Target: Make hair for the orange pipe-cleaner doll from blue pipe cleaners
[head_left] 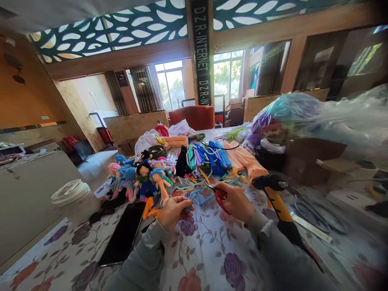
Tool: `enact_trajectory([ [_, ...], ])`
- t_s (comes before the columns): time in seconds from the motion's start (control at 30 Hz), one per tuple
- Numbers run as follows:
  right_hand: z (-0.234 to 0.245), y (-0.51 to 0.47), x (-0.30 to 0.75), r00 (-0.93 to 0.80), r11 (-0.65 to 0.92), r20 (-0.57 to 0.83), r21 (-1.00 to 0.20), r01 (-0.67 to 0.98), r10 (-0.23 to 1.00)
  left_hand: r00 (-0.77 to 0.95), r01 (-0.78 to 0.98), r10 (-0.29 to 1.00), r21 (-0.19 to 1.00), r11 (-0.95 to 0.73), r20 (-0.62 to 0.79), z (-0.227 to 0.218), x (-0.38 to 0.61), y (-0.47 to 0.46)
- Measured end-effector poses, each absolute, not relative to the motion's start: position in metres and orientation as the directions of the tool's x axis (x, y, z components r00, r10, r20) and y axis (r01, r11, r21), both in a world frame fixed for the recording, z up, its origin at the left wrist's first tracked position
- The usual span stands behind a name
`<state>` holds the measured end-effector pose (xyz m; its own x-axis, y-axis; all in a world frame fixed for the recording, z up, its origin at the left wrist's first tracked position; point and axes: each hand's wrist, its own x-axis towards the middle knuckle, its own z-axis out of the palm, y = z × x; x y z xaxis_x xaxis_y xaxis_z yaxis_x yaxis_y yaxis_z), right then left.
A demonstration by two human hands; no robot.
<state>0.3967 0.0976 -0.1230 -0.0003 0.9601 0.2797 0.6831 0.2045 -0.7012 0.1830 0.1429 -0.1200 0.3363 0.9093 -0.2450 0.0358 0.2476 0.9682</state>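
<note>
Between the thumb and fingers of my left hand (175, 211) I pinch a few short blue pipe cleaners (192, 196), their ends poking up. My right hand (235, 200) is wrapped round the red handles of a pair of scissors (220, 201), whose blades point up and left, apart from the left hand. Loose blue pieces lie on the table between the hands. Beyond them are bundles of pipe cleaners (214, 155) in black, green, purple and blue. Several small fuzzy dolls (144, 173) are piled behind my left hand.
A yellow and black glue gun (277, 202) stands right of my right hand. At left are a black phone (123, 234) and a white lidded jar (74, 200). Peach pipe cleaners (245, 161) and plastic bags (287, 109) fill the back right. A floral cloth (209, 258) covers the table.
</note>
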Motion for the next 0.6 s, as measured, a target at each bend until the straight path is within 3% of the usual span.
enact_trajectory([
  [0.23, -0.143, 0.114, 0.386, -0.023, 0.241, 0.38, -0.537, 0.809, 0.925, 0.365, -0.011, 0.891, 0.956, 0.295, -0.27, -0.123, 0.182, 0.142],
  [0.43, -0.143, 0.11, 0.388, -0.034, 0.266, 0.448, -0.466, 0.844, 0.894, 0.377, -0.033, 0.882, 0.947, 0.318, -0.283, -0.126, 0.182, 0.141],
  [0.6, -0.137, 0.102, 0.384, -0.115, 0.384, 0.539, -0.418, 0.824, 0.834, 0.413, -0.026, 0.859, 0.939, 0.343, -0.302, -0.129, 0.184, 0.141],
])
